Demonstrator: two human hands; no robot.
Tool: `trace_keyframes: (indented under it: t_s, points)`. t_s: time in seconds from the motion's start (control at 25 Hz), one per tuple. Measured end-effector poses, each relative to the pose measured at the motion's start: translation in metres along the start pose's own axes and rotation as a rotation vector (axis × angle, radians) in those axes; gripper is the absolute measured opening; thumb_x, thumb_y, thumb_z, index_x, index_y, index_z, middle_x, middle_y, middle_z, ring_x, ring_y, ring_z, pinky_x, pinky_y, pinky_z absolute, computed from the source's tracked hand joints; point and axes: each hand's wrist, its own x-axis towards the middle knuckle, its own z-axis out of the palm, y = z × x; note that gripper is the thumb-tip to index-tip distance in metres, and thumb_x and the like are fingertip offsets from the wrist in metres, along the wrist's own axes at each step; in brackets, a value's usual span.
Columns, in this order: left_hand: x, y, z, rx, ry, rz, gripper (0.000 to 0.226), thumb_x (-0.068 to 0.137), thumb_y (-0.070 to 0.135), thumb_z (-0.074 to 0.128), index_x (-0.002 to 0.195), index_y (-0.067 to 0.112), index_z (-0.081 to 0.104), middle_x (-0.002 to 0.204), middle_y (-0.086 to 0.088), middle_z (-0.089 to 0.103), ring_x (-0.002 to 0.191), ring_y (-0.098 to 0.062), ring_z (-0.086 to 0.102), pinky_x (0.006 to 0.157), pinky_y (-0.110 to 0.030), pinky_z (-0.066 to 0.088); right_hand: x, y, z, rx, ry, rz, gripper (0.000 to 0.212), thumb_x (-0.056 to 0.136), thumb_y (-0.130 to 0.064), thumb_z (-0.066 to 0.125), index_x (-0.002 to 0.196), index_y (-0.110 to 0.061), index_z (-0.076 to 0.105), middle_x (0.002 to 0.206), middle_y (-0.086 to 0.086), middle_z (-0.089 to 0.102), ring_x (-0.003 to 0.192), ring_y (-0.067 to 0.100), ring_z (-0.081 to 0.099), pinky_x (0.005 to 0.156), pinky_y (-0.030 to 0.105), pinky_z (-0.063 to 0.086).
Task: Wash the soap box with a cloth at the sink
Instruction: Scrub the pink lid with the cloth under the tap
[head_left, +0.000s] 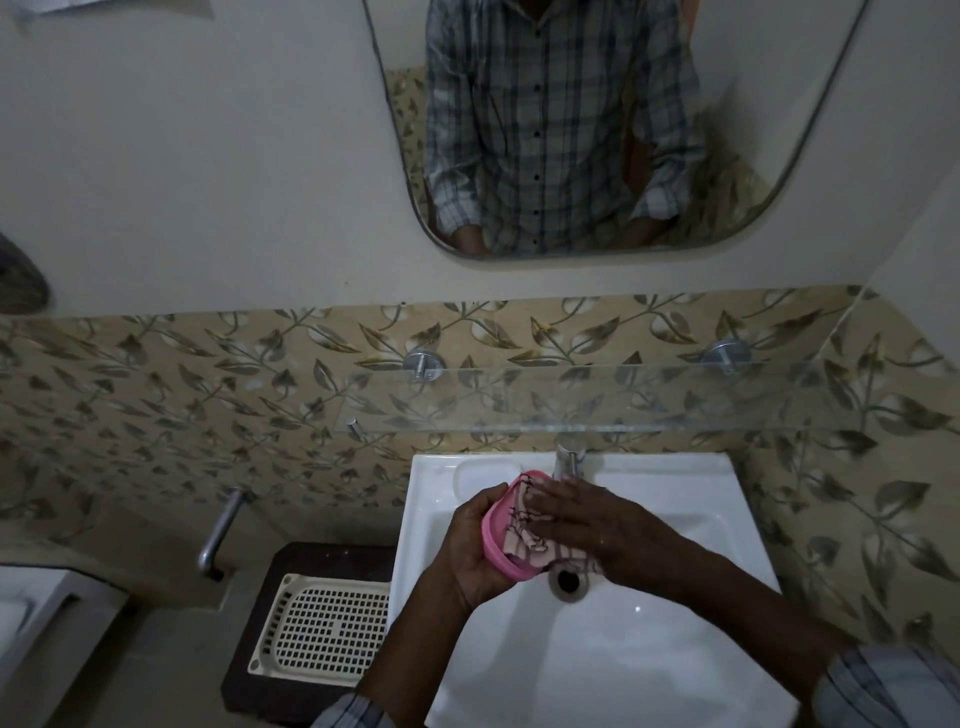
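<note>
Over the white sink (649, 649), my left hand (475, 551) grips a pink soap box (496, 540) from the left, tilted on its edge above the basin. My right hand (587, 525) lies flat across the box's open face, fingers spread, pressing a pale checked cloth (530, 535) against it. Part of the cloth hangs down under my right palm near the drain (568, 581). The steel tap (569, 460) stands just behind the box; I cannot tell whether water is running.
A glass shelf (623, 395) juts out from the leaf-patterned tiles above the tap. A cream perforated tray (322, 629) rests on a dark stand left of the sink. A metal pipe (221, 530) sticks out of the wall further left. A mirror (597, 130) hangs above.
</note>
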Motion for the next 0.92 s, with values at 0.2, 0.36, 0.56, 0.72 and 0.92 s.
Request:
trace_keyframes:
  t_s: [0.2,0.36,0.56,0.72,0.92]
  points:
    - [0.004,0.002,0.001,0.030,0.071,0.013,0.054,0.087,0.037,0.055,0.104,-0.011,0.070,0.099,-0.028,0.070,0.088,-0.040,0.067,0.088,-0.046,0.052,0.005,-0.049,0.047,0.226,0.183,0.337,0.062,0.072,-0.003,0.072,0.131,-0.019,0.060,0.120,0.005,0.065,0.110,0.021,0.060,0.090,0.033,0.054]
    - [-0.008,-0.004,-0.005,0.036,0.000,-0.044,0.045,0.091,0.029,0.053,0.114,-0.008,0.065,0.104,-0.025,0.064,0.091,-0.036,0.062,0.087,-0.043,0.050,-0.008,-0.014,0.022,-0.021,0.157,0.057,0.027,0.090,-0.011,0.063,0.116,-0.007,0.071,0.124,0.015,0.068,0.122,0.028,0.059,0.099,0.044,0.051]
    - [-0.005,0.000,0.002,0.033,0.048,0.028,0.048,0.084,0.030,0.057,0.107,-0.010,0.069,0.101,-0.027,0.066,0.089,-0.037,0.063,0.084,-0.043,0.054,0.004,-0.028,0.045,0.023,0.201,0.194,0.038,0.078,-0.007,0.077,0.114,-0.010,0.067,0.112,0.014,0.070,0.104,0.028,0.066,0.085,0.039,0.058]
    - [-0.005,-0.001,-0.003,0.068,0.080,-0.022,0.049,0.091,0.034,0.049,0.107,-0.008,0.070,0.098,-0.025,0.068,0.084,-0.037,0.065,0.080,-0.041,0.056,-0.001,-0.014,0.027,0.004,0.152,0.014,0.027,0.082,-0.011,0.076,0.108,-0.006,0.073,0.109,0.015,0.072,0.103,0.028,0.068,0.089,0.037,0.056]
    - [-0.001,0.002,0.001,0.067,0.075,0.017,0.049,0.086,0.032,0.053,0.110,-0.008,0.068,0.103,-0.027,0.065,0.093,-0.036,0.058,0.089,-0.046,0.044,0.005,-0.016,0.024,-0.075,0.197,0.094,0.043,0.058,0.000,0.090,0.099,-0.002,0.075,0.103,0.019,0.073,0.094,0.033,0.072,0.080,0.042,0.060]
